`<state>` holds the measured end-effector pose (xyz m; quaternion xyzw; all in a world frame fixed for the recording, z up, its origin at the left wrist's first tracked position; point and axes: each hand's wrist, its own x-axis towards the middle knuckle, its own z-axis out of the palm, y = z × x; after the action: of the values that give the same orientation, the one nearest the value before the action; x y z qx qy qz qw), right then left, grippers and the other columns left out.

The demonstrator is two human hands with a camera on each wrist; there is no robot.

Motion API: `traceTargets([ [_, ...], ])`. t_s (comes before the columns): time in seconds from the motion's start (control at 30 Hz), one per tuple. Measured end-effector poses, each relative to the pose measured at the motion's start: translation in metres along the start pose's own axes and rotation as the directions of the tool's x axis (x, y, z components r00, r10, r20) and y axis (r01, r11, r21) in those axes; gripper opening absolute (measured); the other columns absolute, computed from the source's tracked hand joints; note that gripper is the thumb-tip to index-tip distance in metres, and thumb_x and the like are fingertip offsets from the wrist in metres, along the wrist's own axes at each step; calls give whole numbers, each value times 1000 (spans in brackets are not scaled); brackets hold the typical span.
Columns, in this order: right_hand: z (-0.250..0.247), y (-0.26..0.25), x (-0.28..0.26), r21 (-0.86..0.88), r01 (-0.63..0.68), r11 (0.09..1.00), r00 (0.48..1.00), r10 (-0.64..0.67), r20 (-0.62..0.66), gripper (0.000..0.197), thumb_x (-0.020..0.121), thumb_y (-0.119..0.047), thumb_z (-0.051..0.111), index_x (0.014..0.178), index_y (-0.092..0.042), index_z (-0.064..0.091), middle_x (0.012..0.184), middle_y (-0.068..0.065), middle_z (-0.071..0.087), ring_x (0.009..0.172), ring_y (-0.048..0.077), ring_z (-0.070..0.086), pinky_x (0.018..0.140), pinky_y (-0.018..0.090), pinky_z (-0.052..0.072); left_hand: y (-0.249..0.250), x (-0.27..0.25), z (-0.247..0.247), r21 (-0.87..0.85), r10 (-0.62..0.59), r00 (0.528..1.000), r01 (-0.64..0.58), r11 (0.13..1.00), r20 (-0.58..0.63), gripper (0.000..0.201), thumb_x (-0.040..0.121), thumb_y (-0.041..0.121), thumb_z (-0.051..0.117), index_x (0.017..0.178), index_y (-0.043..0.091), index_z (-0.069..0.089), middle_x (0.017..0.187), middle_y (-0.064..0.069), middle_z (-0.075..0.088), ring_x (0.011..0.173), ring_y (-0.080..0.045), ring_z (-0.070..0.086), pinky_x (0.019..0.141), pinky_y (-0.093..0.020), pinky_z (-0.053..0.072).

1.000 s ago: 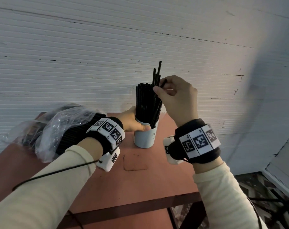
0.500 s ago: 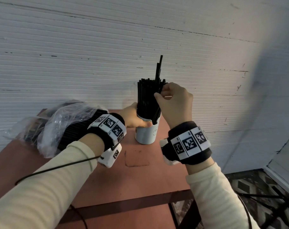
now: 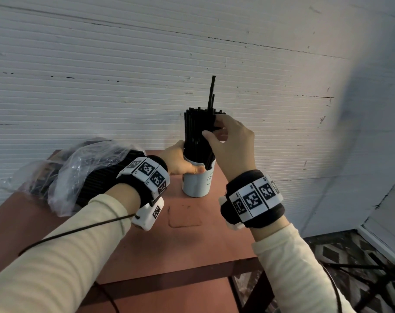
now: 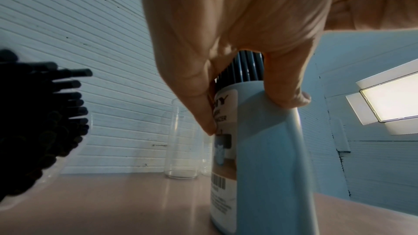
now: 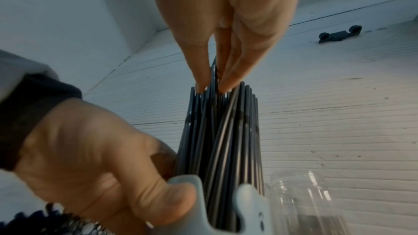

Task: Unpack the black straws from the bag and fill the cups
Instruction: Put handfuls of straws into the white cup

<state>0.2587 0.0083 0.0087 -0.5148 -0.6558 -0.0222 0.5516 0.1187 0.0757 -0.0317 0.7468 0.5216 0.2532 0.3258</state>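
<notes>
A pale blue cup [image 3: 197, 184] stands near the table's right rear corner, packed with upright black straws [image 3: 195, 134]. My left hand [image 3: 185, 163] grips the cup at its rim, thumb on the front; the left wrist view shows the fingers [image 4: 203, 110] on the cup [image 4: 267, 158]. My right hand [image 3: 211, 127] pinches a few straws at the top of the bundle; two of them [image 3: 212, 91] stick up above the rest. In the right wrist view the fingertips [image 5: 226, 83] close on the straws [image 5: 221, 131]. A clear plastic bag [image 3: 85, 170] with more black straws lies at the left.
The red-brown table [image 3: 192, 240] ends just right of the cup and at a front rail. A white ribbed wall stands close behind. An empty clear jar [image 4: 181, 142] stands behind the cup near the wall, seen also as a jar [image 5: 305, 203] beside it.
My right hand has come down to the top of the bundle, and the pinched straws have slid deeper into the cup. The left hand has kept its hold on the cup.
</notes>
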Motion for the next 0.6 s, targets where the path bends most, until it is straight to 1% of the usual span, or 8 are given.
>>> traceTargets([
  [0.03, 0, 0, 0, 6, 64, 998, 998, -64, -30, 34, 84, -13, 69, 117, -9, 65, 105, 6, 67, 86, 14, 62, 77, 20, 52, 0, 0, 0, -3, -5, 1000, 5, 1000, -4, 88, 71, 33, 83, 143, 14, 35, 132, -2, 56, 122, -20, 53, 104, -37, 44],
  [0.1, -1, 0, 5, -28, 173, 984, 982, -175, -73, 39, 83, -8, 67, 122, -7, 62, 109, 8, 64, 92, 18, 60, 81, 26, 50, 1, 0, 0, 4, -9, 1000, 9, 1000, -6, 87, 72, 33, 83, 143, 14, 35, 132, -1, 55, 122, -20, 53, 101, -32, 44],
  [0.17, -2, 1, 12, -69, 215, 974, 972, -221, -85, 34, 84, -6, 65, 118, -6, 66, 108, 8, 65, 95, 24, 61, 83, 31, 51, 3, -1, 1, 20, -11, 1000, 11, 1000, -9, 86, 73, 32, 82, 142, 15, 35, 134, -2, 55, 123, -21, 53, 99, -31, 43],
  [0.23, -3, 2, 16, -64, 225, 972, 969, -230, -91, 26, 84, -3, 64, 109, -4, 70, 104, 7, 69, 94, 24, 64, 84, 34, 53, 3, -1, 1, 23, -10, 1000, 10, 1000, -14, 85, 73, 31, 82, 142, 15, 35, 134, -2, 55, 123, -22, 52, 102, -33, 43],
  [0.37, -4, 4, 20, -37, 233, 972, 967, -236, -98, 19, 82, 1, 65, 99, -3, 73, 97, 6, 72, 88, 19, 67, 82, 29, 54, 3, -2, 1, 10, -7, 1000, 7, 1000, -11, 83, 73, 31, 82, 141, 16, 36, 132, -2, 55, 121, -21, 52, 97, -30, 43],
  [0.4, -4, 4, 21, -33, 237, 971, 966, -239, -95, 19, 81, 1, 64, 97, -3, 73, 96, 6, 72, 87, 18, 67, 81, 26, 53, 4, -3, 1, 9, -5, 1000, 5, 1000, -11, 82, 74, 30, 82, 141, 16, 36, 130, -2, 55, 120, -20, 53, 96, -30, 43],
  [0.5, -3, 4, 22, -30, 252, 967, 964, -254, -83, 18, 80, 3, 64, 94, -3, 74, 91, 5, 72, 82, 16, 66, 78, 18, 50, 6, -4, 0, 10, 8, 1000, -8, 1000, -4, 77, 76, 28, 81, 140, 16, 38, 125, 1, 55, 112, -16, 52, 90, -27, 41],
  [0.6, -4, 4, 23, -24, 244, 969, 966, -245, -79, 17, 80, 2, 64, 93, -3, 74, 90, 6, 72, 82, 16, 66, 77, 21, 51, 7, -5, 0, 15, 4, 1000, -4, 1000, -5, 80, 75, 30, 81, 140, 15, 37, 131, 0, 54, 121, -19, 52, 94, -28, 42],
])
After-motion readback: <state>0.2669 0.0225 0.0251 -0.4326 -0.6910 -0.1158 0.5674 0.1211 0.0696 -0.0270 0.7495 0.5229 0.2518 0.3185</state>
